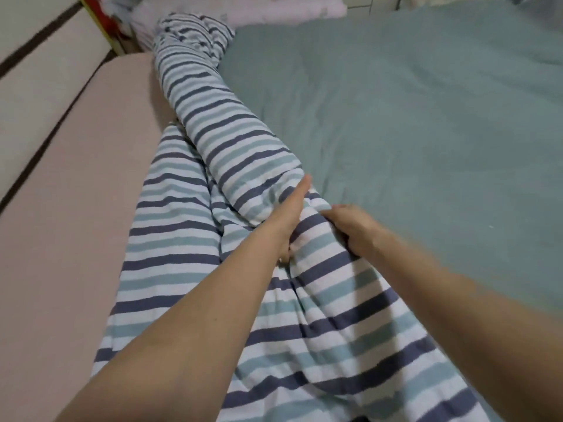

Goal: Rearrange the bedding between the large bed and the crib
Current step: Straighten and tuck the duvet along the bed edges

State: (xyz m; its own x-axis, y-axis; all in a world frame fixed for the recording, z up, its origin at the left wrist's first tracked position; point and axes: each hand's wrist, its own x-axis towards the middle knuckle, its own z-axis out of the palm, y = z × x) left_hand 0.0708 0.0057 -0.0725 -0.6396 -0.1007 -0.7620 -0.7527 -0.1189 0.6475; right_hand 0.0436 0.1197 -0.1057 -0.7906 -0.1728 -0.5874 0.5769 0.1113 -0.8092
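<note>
Your striped quilt (231, 141), banded in white, pale teal and navy, lies bunched in a long roll along the left edge of the teal-sheeted large bed (411, 117). Its near end spreads in loose folds, overlapping the pink surface (76, 178) beside the bed.

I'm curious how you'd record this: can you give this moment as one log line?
left hand: grips striped duvet | right hand: grips same duvet | duvet: bunched lengthwise beside green bedsheet | pink pillow: far end
</note>
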